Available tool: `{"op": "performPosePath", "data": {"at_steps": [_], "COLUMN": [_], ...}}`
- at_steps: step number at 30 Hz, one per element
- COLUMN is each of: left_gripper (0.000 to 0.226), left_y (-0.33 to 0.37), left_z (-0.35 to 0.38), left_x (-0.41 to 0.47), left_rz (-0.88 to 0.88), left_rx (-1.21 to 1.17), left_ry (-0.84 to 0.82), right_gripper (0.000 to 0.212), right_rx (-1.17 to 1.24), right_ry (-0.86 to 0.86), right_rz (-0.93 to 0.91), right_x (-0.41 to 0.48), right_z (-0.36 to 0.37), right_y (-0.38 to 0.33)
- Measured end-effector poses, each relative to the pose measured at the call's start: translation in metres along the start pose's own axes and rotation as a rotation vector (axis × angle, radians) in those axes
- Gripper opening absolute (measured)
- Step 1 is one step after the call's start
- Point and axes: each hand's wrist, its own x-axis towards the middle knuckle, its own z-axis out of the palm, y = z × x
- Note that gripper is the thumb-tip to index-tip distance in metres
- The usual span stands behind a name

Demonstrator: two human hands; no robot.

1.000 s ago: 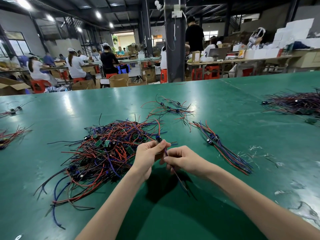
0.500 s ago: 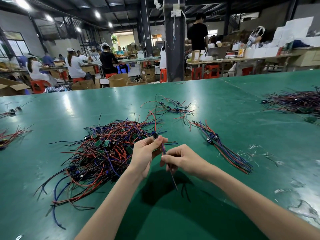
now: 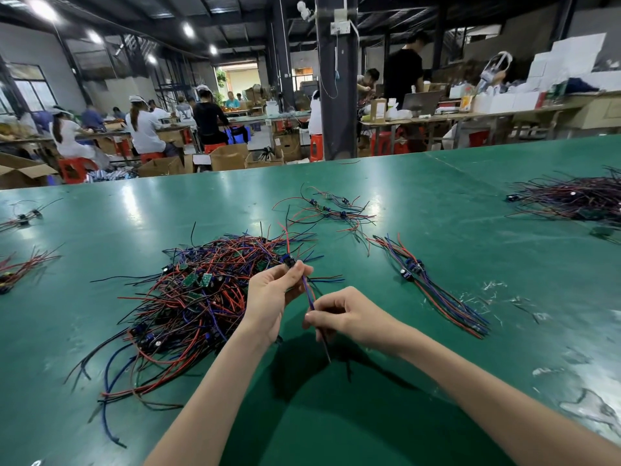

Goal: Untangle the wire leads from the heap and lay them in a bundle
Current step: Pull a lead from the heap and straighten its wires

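Green counter (image 3: pixel 443 203): left hand (image 3: pixel 268 301) pinches wire lead (image 3: pixel 307 292) near its dark component, right hand (image 3: pixel 349 314) pinches same lead lower; heap (image 3: pixel 195 290) just left, bundle (image 3: pixel 437 290) right.

The green surface (image 3: pixel 437 203) looks smooth and glossy, scuffed whitish at the right. The heap (image 3: pixel 188 297) holds smooth plastic-sheathed leads; cardboard boxes (image 3: pixel 228 158) look matt.

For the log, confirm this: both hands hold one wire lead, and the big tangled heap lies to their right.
Wrong side. The head view shows the tangled heap lying to the left of the hands; the laid bundle is on their right. The rest holds: the left hand and right hand hold one wire lead.
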Motion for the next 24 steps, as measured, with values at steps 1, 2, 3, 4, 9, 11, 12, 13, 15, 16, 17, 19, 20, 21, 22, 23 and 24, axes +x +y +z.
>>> {"op": "performPosePath", "data": {"at_steps": [1,2,3,4,9,11,12,13,15,16,17,19,20,21,22,23,24], "left_gripper": [0.016,0.015,0.015,0.015,0.014,0.013,0.013,0.013,0.014,0.016,0.017,0.019,0.019,0.018,0.017,0.017,0.018], "left_y": [0.000,0.001,0.001,0.001,-0.002,-0.005,-0.005,-0.006,-0.005,-0.005,-0.005,-0.004,-0.004,-0.004,-0.004,-0.004,-0.004], "left_z": [-0.001,-0.003,-0.005,-0.006,-0.010,-0.010,-0.010,-0.011,-0.011,-0.012,-0.012,-0.014,-0.014,-0.014,-0.014,-0.014,-0.014], "left_x": [0.002,0.003,0.005,0.006,0.007,0.007,0.007,0.008,0.009,0.010,0.010,0.011,0.010,0.010,0.010,0.010,0.010], "left_rz": [0.009,0.014,0.016,0.015,0.013,0.015,0.017,0.019,0.022,0.022,0.022,0.020,0.018,0.016,0.017,0.019,0.021], "left_rx": [0.001,-0.001,-0.007,-0.014,0.036,0.064,0.070,0.074,0.084,0.086,0.082,0.070,0.070,0.073,0.075,0.074,0.071], "left_ry": [0.012,0.024,0.036,0.045,0.052,0.055,0.060,0.067,0.083,0.092,0.101,0.112,0.113,0.113,0.114,0.117,0.120], "right_gripper": [0.020,0.020,0.021,0.020,0.008,0.009,0.009,0.009,0.010,0.011,0.011,0.011,0.011,0.011,0.011,0.012,0.013], "right_rx": [0.024,0.043,0.055,0.064,0.048,0.044,0.047,0.048,0.052,0.063,0.078,0.089,0.078,0.065,0.052,0.038,0.026], "right_ry": [-0.020,-0.041,-0.060,-0.077,-0.123,-0.120,-0.119,-0.120,-0.133,-0.144,-0.155,-0.162,-0.163,-0.166,-0.174,-0.187,-0.200], "right_rz": [0.031,0.049,0.058,0.057,-0.038,-0.035,-0.023,-0.008,0.032,0.054,0.071,0.074,0.066,0.054,0.037,0.013,-0.007], "right_x": [0.000,-0.001,-0.001,-0.001,-0.003,-0.002,-0.002,-0.002,-0.001,-0.002,-0.002,-0.002,-0.003,-0.003,-0.004,-0.005,-0.005], "right_z": [-0.001,-0.001,-0.001,-0.001,0.002,0.001,0.000,-0.001,-0.002,-0.002,-0.003,-0.004,-0.004,-0.003,-0.003,-0.002,-0.001], "right_y": [0.000,0.000,0.001,0.001,0.001,0.003,0.004,0.005,0.007,0.007,0.007,0.006,0.005,0.004,0.003,0.002,0.001]}}
